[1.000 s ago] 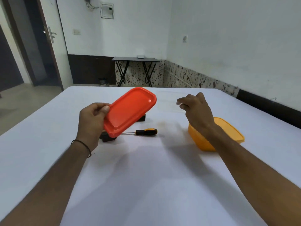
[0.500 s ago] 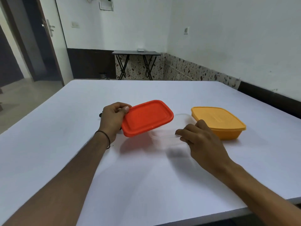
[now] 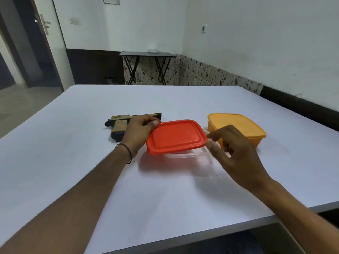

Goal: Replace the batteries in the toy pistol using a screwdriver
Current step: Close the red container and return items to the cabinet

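Lying on its side on the white tabletop (image 3: 73, 162), the tan-and-black camouflage-patterned plastic toy pistol (image 3: 119, 125) sits at ten o'clock from the red rounded-rectangular plastic lid (image 3: 176, 136), with its barrel toward three o'clock. The left hand (image 3: 139, 132) pinches the lid's nine o'clock edge, thumb on top, over a clear plastic tub (image 3: 185, 154). The right hand (image 3: 236, 154) hovers at the lid's three o'clock, fingers loosely spread and gripping nothing; whether it touches the tub is unclear. A yellow lidded plastic box (image 3: 236, 125) stands at two o'clock. One pistol, one red lid, one tub, one box, two hands.

Toy pistol (image 3: 119, 124), tan and black camouflage, lying on its side on white table (image 3: 73, 162), grip toward viewer
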